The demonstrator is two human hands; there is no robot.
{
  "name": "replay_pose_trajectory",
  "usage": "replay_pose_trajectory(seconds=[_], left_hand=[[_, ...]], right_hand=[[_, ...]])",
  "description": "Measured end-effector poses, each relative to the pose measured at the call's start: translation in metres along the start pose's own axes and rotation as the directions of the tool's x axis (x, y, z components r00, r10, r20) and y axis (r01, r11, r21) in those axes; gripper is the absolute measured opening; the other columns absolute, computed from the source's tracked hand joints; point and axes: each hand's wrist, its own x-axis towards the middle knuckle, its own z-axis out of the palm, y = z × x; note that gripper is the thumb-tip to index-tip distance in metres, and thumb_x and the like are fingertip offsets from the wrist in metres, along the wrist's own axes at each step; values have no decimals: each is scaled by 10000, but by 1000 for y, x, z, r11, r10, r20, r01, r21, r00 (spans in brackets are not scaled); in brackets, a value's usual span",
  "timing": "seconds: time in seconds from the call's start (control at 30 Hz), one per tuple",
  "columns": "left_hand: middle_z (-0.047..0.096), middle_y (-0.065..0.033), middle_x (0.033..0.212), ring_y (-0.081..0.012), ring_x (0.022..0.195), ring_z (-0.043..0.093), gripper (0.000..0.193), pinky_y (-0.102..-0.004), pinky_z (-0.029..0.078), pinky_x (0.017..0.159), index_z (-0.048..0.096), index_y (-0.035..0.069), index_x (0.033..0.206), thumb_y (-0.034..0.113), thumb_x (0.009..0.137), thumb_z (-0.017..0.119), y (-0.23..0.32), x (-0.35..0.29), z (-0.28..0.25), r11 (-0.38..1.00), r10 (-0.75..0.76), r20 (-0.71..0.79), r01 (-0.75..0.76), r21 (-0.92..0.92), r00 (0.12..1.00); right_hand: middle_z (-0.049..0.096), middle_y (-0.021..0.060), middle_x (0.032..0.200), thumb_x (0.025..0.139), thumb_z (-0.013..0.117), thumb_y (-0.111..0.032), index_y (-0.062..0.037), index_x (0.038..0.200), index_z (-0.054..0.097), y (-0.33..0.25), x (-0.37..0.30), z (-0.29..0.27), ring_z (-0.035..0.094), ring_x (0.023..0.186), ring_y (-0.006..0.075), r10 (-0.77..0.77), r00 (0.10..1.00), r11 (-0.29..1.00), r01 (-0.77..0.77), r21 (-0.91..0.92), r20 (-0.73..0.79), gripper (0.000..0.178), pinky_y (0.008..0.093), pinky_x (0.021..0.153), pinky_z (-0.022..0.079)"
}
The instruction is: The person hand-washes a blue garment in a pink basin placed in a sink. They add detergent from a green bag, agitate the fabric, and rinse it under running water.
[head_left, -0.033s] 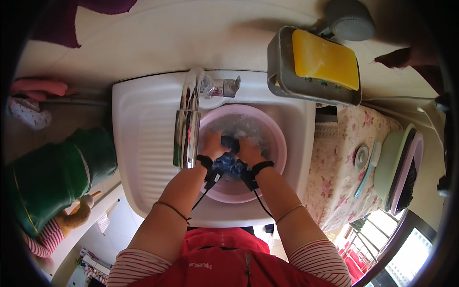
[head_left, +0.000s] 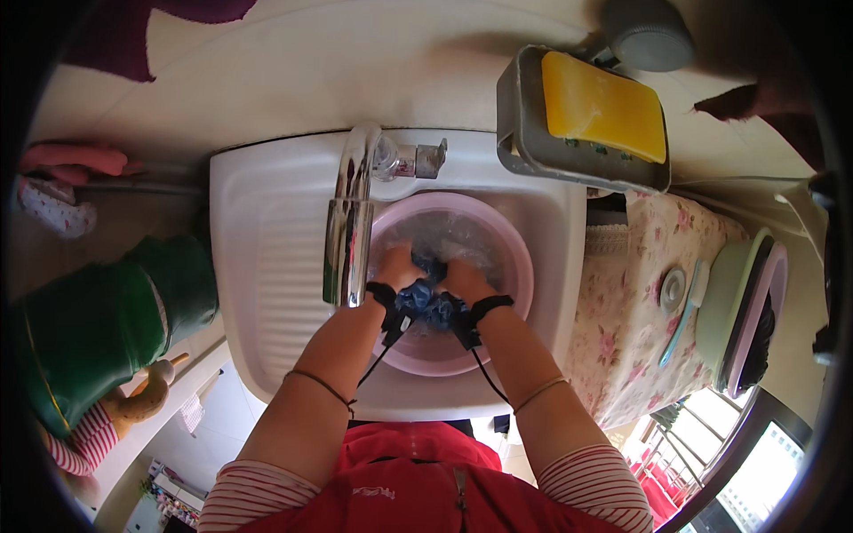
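Observation:
Both my hands are down in a round pink basin [head_left: 518, 266] that sits in a white sink [head_left: 267, 266]. My left hand [head_left: 397, 266] and my right hand [head_left: 465, 278] are bunched together on a dark blue piece of cloth [head_left: 430, 305], which is wet and crumpled between them. There is soapy water in the basin behind my fingers. Each wrist wears a black strap with a cord hanging from it. A chrome tap [head_left: 350, 226] reaches over the basin's left edge, right next to my left hand.
A yellow bar of soap [head_left: 604, 105] lies in a grey dish [head_left: 520, 142] behind the sink on the right. A flower-patterned cover [head_left: 635, 293] lies to the right, with stacked green and pink basins [head_left: 745, 311] beyond. A green container [head_left: 98, 329] stands at left.

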Motion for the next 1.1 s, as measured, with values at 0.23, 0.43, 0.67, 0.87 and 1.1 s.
replay_pose_trajectory(seconds=[0.23,0.43,0.67,0.87,1.1], left_hand=[[534,-104,1230,-375,1022,532,457,-445,491,838,656,165,1081,-62,686,621,36,-23,-26,723,624,51,-600,343,780],[320,-180,1482,-485,1341,282,693,-529,344,1062,535,185,1289,124,648,791,22,-91,-23,711,670,58,-662,238,741],[50,-335,1506,-631,1314,180,1228,-626,293,1052,98,273,1527,300,590,892,6,-48,15,998,38,-17,-36,59,999],[319,-327,1354,-526,1257,331,1009,-517,337,1060,384,47,1372,237,525,899,10,-2,2,997,72,-147,-65,50,986],[534,-66,1142,-344,1074,482,445,-467,459,883,638,188,1037,-55,665,626,45,-19,-20,706,654,1,-611,357,757]], right_hand=[[310,229,1492,630,876,-271,-103,1492,274,50,-62,-5,400,1305,426,-129,816,880,357,314,-564,1065,462,1045,376],[81,286,1548,554,910,-297,-173,1539,100,9,-114,28,206,1383,506,-261,900,939,320,123,-350,1281,539,1091,317],[145,264,1535,550,909,-284,-210,1540,31,-23,-64,51,291,1319,541,-111,956,986,140,90,-272,1325,558,1020,404],[432,211,1390,511,919,-185,-99,1458,331,-1,-17,33,403,1290,412,-121,930,987,150,57,-347,1118,483,1074,356],[294,233,1488,548,909,-191,-140,1487,293,33,-51,3,327,1360,400,-65,808,792,399,462,-586,1125,440,1109,315]])
